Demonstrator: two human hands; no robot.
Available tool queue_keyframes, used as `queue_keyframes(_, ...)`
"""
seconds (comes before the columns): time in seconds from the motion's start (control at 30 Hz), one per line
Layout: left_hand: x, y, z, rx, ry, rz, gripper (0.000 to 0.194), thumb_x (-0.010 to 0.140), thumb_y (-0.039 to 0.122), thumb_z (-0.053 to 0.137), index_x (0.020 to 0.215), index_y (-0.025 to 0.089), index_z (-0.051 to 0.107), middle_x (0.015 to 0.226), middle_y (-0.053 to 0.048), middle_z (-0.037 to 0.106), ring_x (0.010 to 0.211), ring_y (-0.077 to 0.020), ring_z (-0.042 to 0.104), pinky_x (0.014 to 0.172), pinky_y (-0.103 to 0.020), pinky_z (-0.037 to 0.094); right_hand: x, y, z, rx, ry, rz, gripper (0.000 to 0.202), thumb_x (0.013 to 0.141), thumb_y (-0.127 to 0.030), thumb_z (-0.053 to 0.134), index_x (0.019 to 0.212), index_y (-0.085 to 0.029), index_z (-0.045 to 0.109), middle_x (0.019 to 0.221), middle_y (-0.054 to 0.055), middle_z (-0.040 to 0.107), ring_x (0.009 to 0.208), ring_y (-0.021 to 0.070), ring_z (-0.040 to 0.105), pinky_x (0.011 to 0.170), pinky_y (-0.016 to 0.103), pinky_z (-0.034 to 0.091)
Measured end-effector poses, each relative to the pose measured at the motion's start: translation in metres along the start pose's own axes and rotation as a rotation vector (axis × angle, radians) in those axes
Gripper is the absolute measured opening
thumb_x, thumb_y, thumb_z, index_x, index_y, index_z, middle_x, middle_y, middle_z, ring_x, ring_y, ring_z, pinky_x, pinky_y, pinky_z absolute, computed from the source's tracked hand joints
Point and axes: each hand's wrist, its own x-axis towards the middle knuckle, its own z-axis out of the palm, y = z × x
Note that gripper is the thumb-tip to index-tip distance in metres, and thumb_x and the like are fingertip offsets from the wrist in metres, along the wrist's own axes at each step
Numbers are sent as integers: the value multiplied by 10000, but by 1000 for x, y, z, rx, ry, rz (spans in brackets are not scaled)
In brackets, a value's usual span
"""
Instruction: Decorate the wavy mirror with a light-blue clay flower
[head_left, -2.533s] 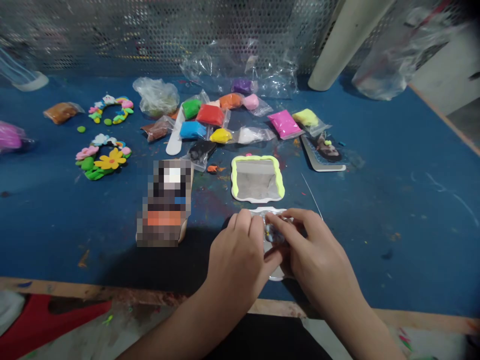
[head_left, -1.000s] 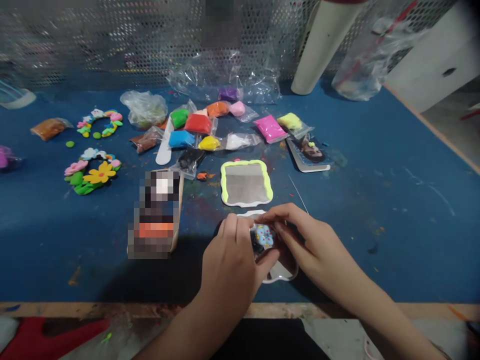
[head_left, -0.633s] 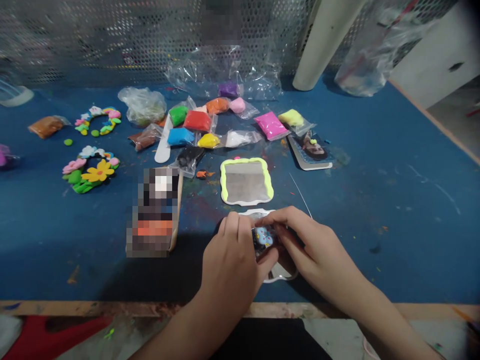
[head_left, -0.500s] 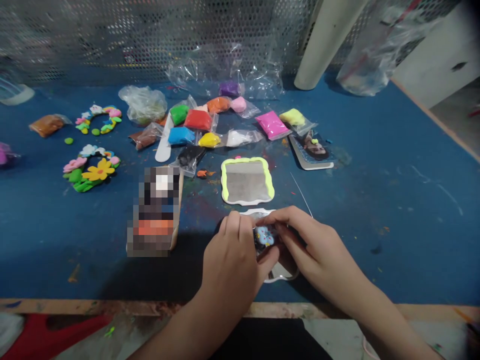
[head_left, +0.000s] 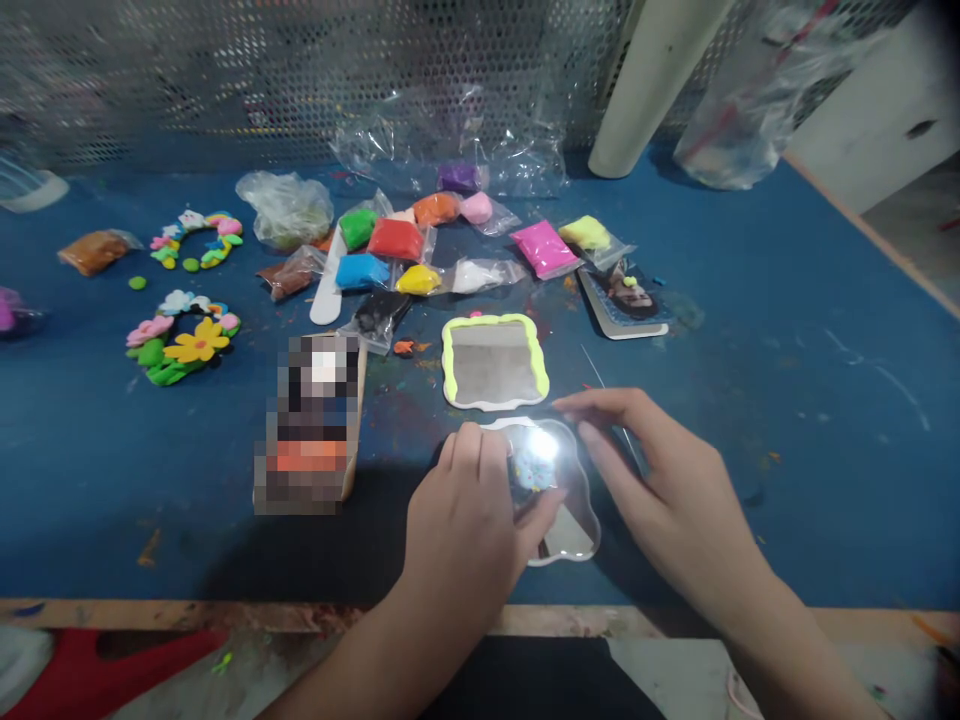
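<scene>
My left hand (head_left: 472, 510) curls over the left side of a wavy white-edged mirror (head_left: 574, 535) on the table, its thumb across the surface. Between its thumb and fingers shows a light blue piece with small coloured spots (head_left: 535, 474), partly washed out by bright glare. Whether the fingers touch this piece I cannot tell. To the right of the mirror, my right hand (head_left: 660, 480) is open, its thumb and forefinger apart with nothing visible between them. A second mirror (head_left: 495, 362), trimmed with yellow-green clay, lies just beyond.
Several bagged clay colours, including a red packet (head_left: 396, 240), lie farther back. At left are a pixelated phone-shaped object (head_left: 311, 420) and a flower-decorated clay ring (head_left: 199, 342). A denim-patterned booklet (head_left: 626, 300) and a thin needle-like rod (head_left: 596, 370) lie to the right.
My right hand has drawn away to the right from the blue piece, and its fingers have parted. Glare now covers part of the mirror. My left hand has stayed in place.
</scene>
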Motion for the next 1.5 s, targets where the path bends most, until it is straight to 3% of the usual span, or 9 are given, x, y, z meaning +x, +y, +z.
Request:
queue_keyframes(0.2, 1, -1, -8, -195, 7, -57, 333, 778, 280, 666, 1025, 158, 478, 836, -49, 554, 717, -216, 584, 522, -301, 488, -1, 0, -9, -80, 71, -3, 138, 895, -185, 490, 996, -209, 581, 959, 40, 682, 883, 178, 646, 721, 285, 480)
queue_keyframes(0.27, 1, -2, -16, -378, 0, -84, 213, 853, 199, 523, 1057, 163, 477, 880, -58, 547, 740, -197, 568, 589, -310, 487, -4, -5, -11, -35, 39, -12, 130, 906, -188, 486, 991, -224, 578, 950, 24, 675, 889, 161, 638, 722, 265, 474)
queue_keyframes(0.4, 1, -5, -30, -807, -117, -134, 241, 948, 119, 310, 1073, 210, 496, 899, -30, 562, 655, -107, 537, 613, -244, 469, -9, -18, -13, 95, -26, -40, 152, 924, -166, 473, 998, -258, 569, 940, -15, 657, 867, 108, 621, 739, 214, 463)
queue_keyframes(0.57, 7, -3, -34, -1082, -137, -366, 155, 956, 179, 406, 1040, 249, 515, 723, 42, 609, 520, -65, 546, 498, -169, 458, -10, -26, -13, 196, -1, -52, 159, 910, -141, 500, 985, -265, 565, 940, -27, 639, 875, 90, 604, 758, 195, 461)
queue_keyframes(0.63, 11, -2, -36, -1246, -145, -498, 49, 926, 204, 477, 898, 224, 512, 660, 45, 653, 442, -61, 541, 423, -152, 436, -10, -28, -13, 260, -24, -69, 151, 898, -148, 527, 965, -276, 573, 931, -38, 630, 868, 84, 603, 748, 188, 466)
queue_keyframes(0.7, 15, -1, -38, -1358, -172, -590, 143, 892, 216, 530, 753, 204, 497, 547, 50, 639, 374, -55, 507, 364, -132, 392, -11, -31, -13, 316, -46, -103, 146, 882, -157, 559, 952, -283, 579, 908, -49, 625, 846, 78, 604, 727, 177, 474)
queue_keyframes(0.83, 21, 0, -41, -1422, -182, -653, 239, 824, 225, 623, 611, 176, 526, 455, 69, 548, 362, -37, 486, 354, -107, 358, -12, -37, -7, 329, -39, -172, 206, 826, -119, 627, 971, -258, 578, 882, -44, 627, 802, 75, 606, 697, 163, 491)
queue_keyframes(1.1, 24, 0, -40, -1527, -293, -688, 250, 814, 241, 643, 582, 166, 585, 447, 64, 500, 401, -43, 463, 389, -129, 331, -14, -39, 1, 287, 83, -159, 167, 832, -85, 613, 893, -236, 650, 868, -26, 666, 789, 81, 633, 710, 164, 507)
queue_keyframes(1.5, 19, -3, -38, -1576, -372, -762, 128, 829, 316, 661, 797, 191, 661, 506, 60, 548, 455, -51, 482, 445, -149, 357, -14, -30, 2, 404, 65, -35, 252, 856, -124, 594, 956, -324, 709, 923, -36, 696, 864, 92, 650, 740, 197, 523)
